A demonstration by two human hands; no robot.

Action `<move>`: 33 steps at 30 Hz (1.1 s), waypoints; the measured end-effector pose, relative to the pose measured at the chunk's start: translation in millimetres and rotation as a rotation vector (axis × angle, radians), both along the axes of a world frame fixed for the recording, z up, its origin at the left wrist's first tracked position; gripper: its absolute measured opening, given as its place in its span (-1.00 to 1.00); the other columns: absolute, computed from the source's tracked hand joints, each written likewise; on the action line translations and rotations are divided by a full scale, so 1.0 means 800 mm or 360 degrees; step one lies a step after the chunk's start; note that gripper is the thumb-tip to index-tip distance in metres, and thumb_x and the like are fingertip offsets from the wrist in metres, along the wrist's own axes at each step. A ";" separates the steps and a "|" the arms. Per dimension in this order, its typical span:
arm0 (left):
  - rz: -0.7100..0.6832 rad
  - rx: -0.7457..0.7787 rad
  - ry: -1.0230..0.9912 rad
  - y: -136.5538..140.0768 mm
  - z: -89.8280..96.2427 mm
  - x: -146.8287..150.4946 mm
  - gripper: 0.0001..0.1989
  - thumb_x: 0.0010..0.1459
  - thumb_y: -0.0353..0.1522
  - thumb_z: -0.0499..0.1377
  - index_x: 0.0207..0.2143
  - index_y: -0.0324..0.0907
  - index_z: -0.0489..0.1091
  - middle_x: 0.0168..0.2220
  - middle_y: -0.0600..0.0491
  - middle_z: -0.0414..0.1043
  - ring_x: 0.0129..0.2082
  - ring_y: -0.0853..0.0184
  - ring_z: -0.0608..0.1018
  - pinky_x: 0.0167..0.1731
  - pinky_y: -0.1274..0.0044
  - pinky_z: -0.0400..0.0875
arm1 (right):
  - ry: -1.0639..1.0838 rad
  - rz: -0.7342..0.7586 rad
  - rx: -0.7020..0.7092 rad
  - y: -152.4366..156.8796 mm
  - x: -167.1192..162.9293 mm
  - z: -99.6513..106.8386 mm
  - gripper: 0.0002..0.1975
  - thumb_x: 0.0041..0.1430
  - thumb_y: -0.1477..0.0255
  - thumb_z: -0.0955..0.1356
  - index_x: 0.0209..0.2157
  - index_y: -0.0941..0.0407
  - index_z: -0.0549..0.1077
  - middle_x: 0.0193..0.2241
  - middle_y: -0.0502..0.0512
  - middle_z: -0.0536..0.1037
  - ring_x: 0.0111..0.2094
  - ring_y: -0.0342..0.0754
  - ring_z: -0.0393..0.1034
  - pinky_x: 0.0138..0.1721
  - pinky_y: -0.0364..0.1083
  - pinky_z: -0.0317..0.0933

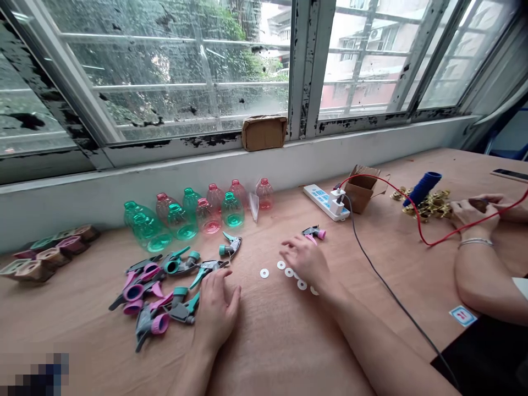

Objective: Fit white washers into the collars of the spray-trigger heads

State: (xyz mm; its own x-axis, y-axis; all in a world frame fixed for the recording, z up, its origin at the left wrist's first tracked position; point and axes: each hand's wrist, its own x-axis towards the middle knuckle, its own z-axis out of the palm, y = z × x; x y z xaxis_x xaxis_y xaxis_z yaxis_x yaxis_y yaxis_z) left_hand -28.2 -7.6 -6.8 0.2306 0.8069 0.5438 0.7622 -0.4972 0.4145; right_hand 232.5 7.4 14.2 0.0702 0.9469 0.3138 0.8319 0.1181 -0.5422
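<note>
My left hand (216,305) rests on the table with its thumb apart from its fingers. Its fingertips are beside a teal-and-grey trigger sprayer head (208,267), and nothing shows in its grasp. To its left lies a pile of pink, teal and grey trigger sprayer heads (150,294). My right hand (306,261), fingers stretched out, is over several flat white washers (289,272) and partly covers some of them. One washer (264,273) lies apart to the left. Just beyond this hand is a pink-and-grey sprayer head (315,233).
Green and pink clear bottles (181,223) stand along the wall. At far left are cardboard pieces (49,253). A power strip (325,202) with cables lies at back right, near a cardboard box (361,190). Another person's hands (474,217) are beside brass-coloured parts (433,206).
</note>
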 end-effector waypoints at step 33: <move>-0.0386 -0.1214 -0.1908 -0.006 0.005 0.017 -0.61 0.06 -0.27 0.30 -0.05 -0.15 0.37 -0.17 -0.01 0.51 -0.34 0.33 0.54 -0.46 0.55 0.46 | -0.0030 0.0937 0.0195 -0.026 -0.042 -0.005 -0.69 0.23 0.23 0.36 -0.02 -0.01 0.48 -0.10 0.06 0.57 -0.13 -0.05 0.47 -0.14 -0.15 0.25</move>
State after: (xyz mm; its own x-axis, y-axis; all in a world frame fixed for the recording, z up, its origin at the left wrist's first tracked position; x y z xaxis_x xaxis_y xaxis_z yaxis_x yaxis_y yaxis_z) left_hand -14.3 -12.3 -3.1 0.1237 0.9918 -0.0332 -0.2989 0.0692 0.9518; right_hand 198.9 -13.7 10.6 -0.4620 0.7816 0.4190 0.6170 0.6227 -0.4812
